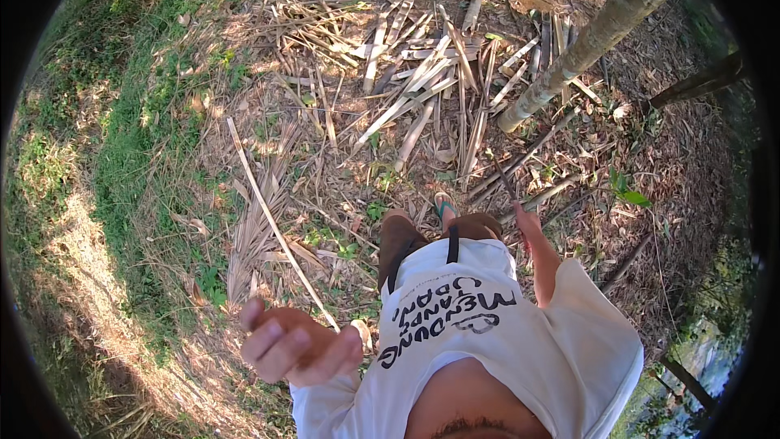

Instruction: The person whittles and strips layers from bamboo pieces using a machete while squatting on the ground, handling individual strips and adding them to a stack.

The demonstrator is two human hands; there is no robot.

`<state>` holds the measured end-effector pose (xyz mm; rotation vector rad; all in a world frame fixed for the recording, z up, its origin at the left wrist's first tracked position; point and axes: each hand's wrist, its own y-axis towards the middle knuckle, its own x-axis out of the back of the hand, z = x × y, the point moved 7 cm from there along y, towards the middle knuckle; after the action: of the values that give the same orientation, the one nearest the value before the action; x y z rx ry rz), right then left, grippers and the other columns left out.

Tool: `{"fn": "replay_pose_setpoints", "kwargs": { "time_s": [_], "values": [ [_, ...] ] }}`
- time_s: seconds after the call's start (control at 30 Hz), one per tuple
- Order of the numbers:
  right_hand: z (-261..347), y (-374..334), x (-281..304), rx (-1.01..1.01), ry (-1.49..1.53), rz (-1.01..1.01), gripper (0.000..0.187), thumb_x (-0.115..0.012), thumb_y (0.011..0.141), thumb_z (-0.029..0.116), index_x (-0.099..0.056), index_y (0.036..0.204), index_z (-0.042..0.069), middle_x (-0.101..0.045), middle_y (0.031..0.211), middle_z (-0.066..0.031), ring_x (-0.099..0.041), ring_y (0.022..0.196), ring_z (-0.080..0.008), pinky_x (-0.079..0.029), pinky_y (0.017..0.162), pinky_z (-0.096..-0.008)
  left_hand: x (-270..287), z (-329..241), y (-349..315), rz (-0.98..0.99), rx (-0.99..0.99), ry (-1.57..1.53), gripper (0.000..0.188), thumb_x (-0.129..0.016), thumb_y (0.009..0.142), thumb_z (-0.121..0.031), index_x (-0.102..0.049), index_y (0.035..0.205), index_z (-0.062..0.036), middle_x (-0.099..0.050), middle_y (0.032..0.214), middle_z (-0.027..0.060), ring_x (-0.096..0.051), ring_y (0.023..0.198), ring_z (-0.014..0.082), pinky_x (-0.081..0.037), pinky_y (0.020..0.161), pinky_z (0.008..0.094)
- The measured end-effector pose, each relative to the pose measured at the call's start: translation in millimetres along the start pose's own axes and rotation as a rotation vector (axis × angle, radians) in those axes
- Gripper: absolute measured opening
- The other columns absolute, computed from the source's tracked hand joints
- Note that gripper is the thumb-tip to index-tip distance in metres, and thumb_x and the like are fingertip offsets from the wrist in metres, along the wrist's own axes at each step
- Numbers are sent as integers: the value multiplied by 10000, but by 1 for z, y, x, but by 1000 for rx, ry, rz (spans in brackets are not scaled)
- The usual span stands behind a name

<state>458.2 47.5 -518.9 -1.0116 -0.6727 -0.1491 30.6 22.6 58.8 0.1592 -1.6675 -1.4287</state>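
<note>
My left hand (302,347) is raised at the lower left, its fingers apart and loosely curled, with nothing seen in it. Past its fingers, a long pale stick (272,215) lies slantwise on the ground. The stick's near end comes close to the hand in the picture, and I cannot see them touch. Down by my right thigh, my right hand (528,226) is closed round a thin dark tool (505,180) that looks like a long knife. The tool points forward and slightly left; its handle is mostly hidden in my fist.
Split pale and grey strips (422,85) lie heaped ahead of me. A slim tree trunk (585,45) leans at the right, near several fallen branches (528,150). Dry palm fronds (260,232) lie at the left, beside green undergrowth (142,154). My sandalled foot (444,205) shows below.
</note>
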Motion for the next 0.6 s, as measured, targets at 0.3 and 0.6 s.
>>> {"fn": "replay_pose_setpoints", "kwargs": {
  "time_s": [0.3,0.6],
  "values": [
    [75,41,-20,-110,76,-56,825,-507,856,754,-650,620,-23,-620,573,-147,-651,550,-295,-518,591,-426,-135,174,-226,873,1051,-380,374,-738,842,-214,-667,1160,-31,-615,1210,213,-608,1108,380,-482,937,457],
    [52,-73,-96,-438,233,-162,754,-534,876,705,-597,569,19,-556,512,-85,-550,444,-230,-448,472,-398,-207,340,-298,1135,802,-463,418,-729,865,-249,-641,1215,-39,-665,1142,213,-644,1047,396,-517,883,446]
  ]
}}
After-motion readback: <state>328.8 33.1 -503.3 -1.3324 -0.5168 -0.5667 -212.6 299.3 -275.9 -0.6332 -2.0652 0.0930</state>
